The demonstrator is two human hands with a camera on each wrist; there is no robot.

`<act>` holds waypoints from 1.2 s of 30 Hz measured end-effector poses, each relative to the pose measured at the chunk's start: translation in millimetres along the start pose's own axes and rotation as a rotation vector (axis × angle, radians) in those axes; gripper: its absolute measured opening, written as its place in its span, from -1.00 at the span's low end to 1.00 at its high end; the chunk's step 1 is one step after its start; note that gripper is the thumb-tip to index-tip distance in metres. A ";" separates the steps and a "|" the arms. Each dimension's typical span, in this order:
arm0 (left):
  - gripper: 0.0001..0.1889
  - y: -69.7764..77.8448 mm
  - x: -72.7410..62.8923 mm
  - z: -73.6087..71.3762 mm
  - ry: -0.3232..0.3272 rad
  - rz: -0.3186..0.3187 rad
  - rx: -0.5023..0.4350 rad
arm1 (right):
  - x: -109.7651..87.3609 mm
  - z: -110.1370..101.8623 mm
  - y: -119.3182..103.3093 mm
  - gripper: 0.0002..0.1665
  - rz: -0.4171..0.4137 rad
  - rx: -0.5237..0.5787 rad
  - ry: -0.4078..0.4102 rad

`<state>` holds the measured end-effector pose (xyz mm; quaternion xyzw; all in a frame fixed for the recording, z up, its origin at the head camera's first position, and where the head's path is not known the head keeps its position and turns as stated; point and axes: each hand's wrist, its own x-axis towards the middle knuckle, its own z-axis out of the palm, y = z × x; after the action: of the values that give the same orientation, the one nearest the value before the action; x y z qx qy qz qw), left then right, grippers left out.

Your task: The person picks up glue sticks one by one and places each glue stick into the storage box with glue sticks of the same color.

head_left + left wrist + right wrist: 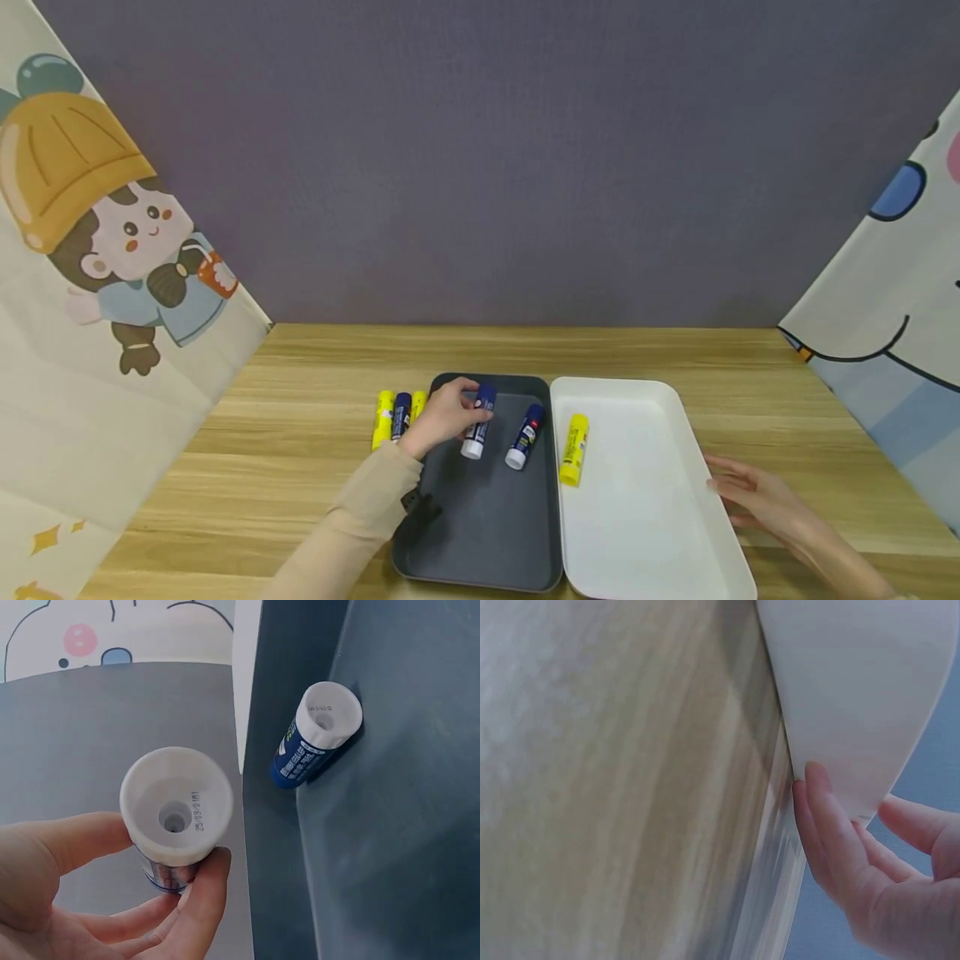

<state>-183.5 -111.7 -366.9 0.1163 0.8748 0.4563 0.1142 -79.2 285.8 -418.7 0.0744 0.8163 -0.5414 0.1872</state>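
Observation:
My left hand pinches a blue glue stick between thumb and fingers over the dark grey tray. Its white base faces the left wrist camera. Another blue glue stick lies in that tray, to the right of the held one. A yellow glue stick is in the left part of the white tray. At the white tray's right side, my right hand rests its extended fingers against the outer wall, thumb near the rim in the right wrist view.
Left of the dark tray, a yellow glue stick, a blue one and another yellow one lie side by side on the wooden table, partly behind my left arm. The two trays stand edge to edge. A grey-purple panel rises behind.

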 end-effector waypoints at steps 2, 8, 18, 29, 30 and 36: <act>-0.47 1.8 1.8 2.1 0.001 0.000 -0.003 | -0.2 0.1 -0.1 -0.20 0.001 -0.004 0.001; -0.46 2.5 10.1 11.3 -0.007 -0.003 0.004 | -0.5 -0.1 0.2 -0.20 -0.002 0.002 0.004; -0.47 -1.8 23.2 26.2 -0.018 -0.050 -0.004 | 1.3 -2.4 3.2 -0.19 -0.028 0.027 -0.033; -0.49 -9.4 30.2 34.1 -0.012 -0.064 0.008 | 0.7 -0.6 0.9 -0.18 0.004 0.020 -0.002; -0.49 -10.3 30.6 34.6 -0.010 -0.067 0.009 | 0.9 -0.7 1.0 -0.18 0.001 0.021 -0.006; -0.51 -15.7 34.2 37.8 -0.002 -0.084 0.017 | 1.4 -1.9 2.2 -0.19 -0.020 0.025 -0.033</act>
<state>-205.8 -80.7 -404.1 0.0807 0.8826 0.4436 0.1331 -80.2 288.3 -420.5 0.0597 0.8070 -0.5545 0.1942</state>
